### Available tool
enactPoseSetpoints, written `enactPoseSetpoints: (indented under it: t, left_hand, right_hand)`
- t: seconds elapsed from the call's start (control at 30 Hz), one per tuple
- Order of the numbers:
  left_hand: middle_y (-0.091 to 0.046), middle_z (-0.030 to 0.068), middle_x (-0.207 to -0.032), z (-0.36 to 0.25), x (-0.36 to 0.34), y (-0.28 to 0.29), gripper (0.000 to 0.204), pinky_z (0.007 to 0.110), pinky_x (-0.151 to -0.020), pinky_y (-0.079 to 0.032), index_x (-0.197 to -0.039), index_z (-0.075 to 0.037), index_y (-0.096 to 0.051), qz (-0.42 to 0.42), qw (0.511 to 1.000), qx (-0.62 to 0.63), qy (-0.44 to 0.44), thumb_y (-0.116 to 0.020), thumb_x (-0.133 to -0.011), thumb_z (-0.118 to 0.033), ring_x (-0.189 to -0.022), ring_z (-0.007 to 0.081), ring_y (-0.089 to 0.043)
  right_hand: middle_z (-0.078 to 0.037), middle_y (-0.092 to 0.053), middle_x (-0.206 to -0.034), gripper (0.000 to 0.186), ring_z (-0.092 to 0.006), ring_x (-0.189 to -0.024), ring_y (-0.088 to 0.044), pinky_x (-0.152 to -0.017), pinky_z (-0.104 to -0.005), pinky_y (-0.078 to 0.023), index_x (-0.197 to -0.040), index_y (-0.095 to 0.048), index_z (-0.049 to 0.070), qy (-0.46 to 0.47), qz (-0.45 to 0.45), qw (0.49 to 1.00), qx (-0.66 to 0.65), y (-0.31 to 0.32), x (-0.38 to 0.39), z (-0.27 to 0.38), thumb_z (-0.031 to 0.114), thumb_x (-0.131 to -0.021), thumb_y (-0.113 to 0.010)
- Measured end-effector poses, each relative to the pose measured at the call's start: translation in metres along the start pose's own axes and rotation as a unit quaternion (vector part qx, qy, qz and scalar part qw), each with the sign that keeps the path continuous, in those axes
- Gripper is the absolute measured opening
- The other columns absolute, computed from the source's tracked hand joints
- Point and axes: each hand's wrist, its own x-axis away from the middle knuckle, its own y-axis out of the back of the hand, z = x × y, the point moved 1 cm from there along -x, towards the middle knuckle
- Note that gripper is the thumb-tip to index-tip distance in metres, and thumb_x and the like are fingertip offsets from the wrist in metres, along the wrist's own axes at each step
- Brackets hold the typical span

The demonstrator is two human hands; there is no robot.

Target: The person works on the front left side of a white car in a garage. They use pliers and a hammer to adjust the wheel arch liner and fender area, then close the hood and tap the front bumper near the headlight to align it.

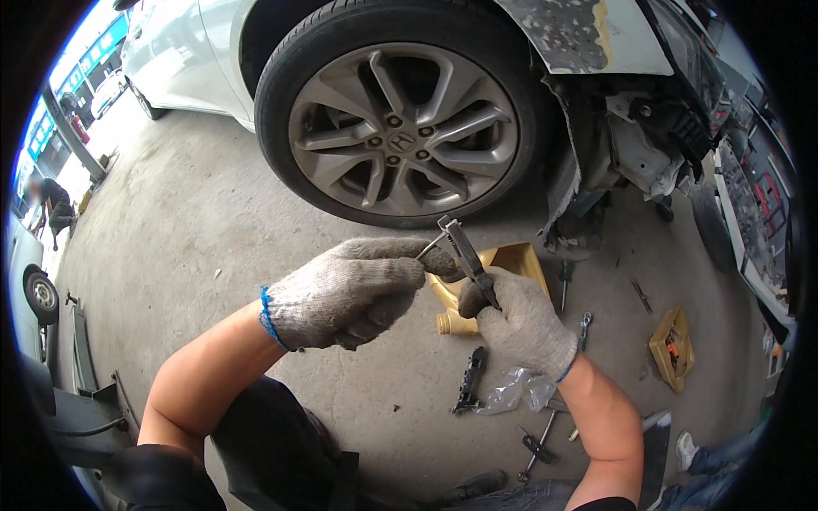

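Note:
My left hand (354, 289), in a dirty knit glove with a blue cuff, grips a thin metal rod (429, 248) between thumb and forefinger, its other fingers curled. My right hand (524, 324), gloved alike, holds a narrow dark metal piece (464, 251) tilted upright, against the rod's upper end. Whether the two are joined I cannot tell. Behind and below them on the floor lies a cut yellow plastic container (520, 260). A black plastic bracket (469, 379) and a clear plastic bag (520, 392) lie beneath my hands.
A white car's wheel (400, 140) and stripped front corner (648, 136) stand ahead. Screwdrivers, wrenches and a small yellow tray (669, 349) lie right. A person (53, 204) bends at far left beside another car. Someone's legs (707, 456) show lower right. Metal equipment (85, 409) stands lower left.

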Motion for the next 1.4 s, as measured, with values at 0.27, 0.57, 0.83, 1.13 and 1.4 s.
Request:
enactPoseSetpoints:
  t: [0.27, 0.57, 0.83, 1.13, 1.4]
  left_hand:
    - [-0.055, -0.0053, -0.065, -0.001, 0.0, -0.004, 0.042, 0.018, -0.041, -0.043, -0.138, 0.002, -0.054, -0.005, 0.996, -0.087, -0.026, -0.052, -0.104, -0.024, -0.048, 0.0037, -0.051]
    - [-0.054, -0.0049, -0.064, -0.006, 0.005, -0.014, 0.042, 0.02, -0.04, -0.041, -0.135, 0.0, -0.056, -0.05, 0.99, -0.13, 0.001, -0.052, -0.102, -0.024, -0.046, 0.0046, -0.048]
    - [-0.05, -0.0043, -0.063, -0.012, 0.009, -0.02, 0.041, 0.021, -0.039, -0.038, -0.133, 0.001, -0.058, -0.066, 0.986, -0.151, 0.004, -0.051, -0.099, -0.021, -0.046, 0.0051, -0.046]
    - [-0.048, -0.0044, -0.063, -0.011, 0.009, -0.021, 0.042, 0.021, -0.039, -0.038, -0.134, 0.001, -0.057, -0.101, 0.98, -0.166, 0.031, -0.052, -0.099, -0.021, -0.046, 0.0053, -0.044]
    - [-0.049, -0.0033, -0.064, -0.012, 0.009, -0.014, 0.042, 0.022, -0.039, -0.039, -0.135, 0.0, -0.056, -0.055, 0.992, -0.105, 0.035, -0.052, -0.099, -0.022, -0.047, 0.0062, -0.046]
  right_hand:
    - [-0.018, -0.066, -0.083, 0.011, -0.0364, -0.082, -0.068, -0.076, -0.0472, -0.053, -0.089, -0.062, 0.001, 0.032, -0.043, 0.996, 0.072, -0.008, 0.0, -0.01, 0.005, -0.081, -0.057]
    - [-0.019, -0.064, -0.084, 0.01, -0.0365, -0.081, -0.068, -0.073, -0.0468, -0.054, -0.091, -0.061, 0.001, 0.044, -0.053, 0.99, 0.123, -0.011, 0.0, -0.013, 0.006, -0.082, -0.059]
    - [-0.019, -0.064, -0.086, 0.011, -0.0371, -0.078, -0.068, -0.071, -0.0469, -0.054, -0.091, -0.062, 0.002, 0.039, -0.067, 0.988, 0.133, -0.015, -0.003, -0.017, 0.007, -0.082, -0.062]
    - [-0.019, -0.064, -0.086, 0.013, -0.0385, -0.074, -0.068, -0.066, -0.0483, -0.055, -0.091, -0.062, 0.002, 0.029, -0.089, 0.97, 0.222, -0.023, -0.006, -0.022, 0.012, -0.083, -0.064]
    - [-0.018, -0.064, -0.08, 0.01, -0.0352, -0.08, -0.069, -0.073, -0.0457, -0.056, -0.087, -0.063, 0.002, 0.035, -0.08, 0.989, 0.121, -0.022, -0.007, -0.018, 0.009, -0.081, -0.061]
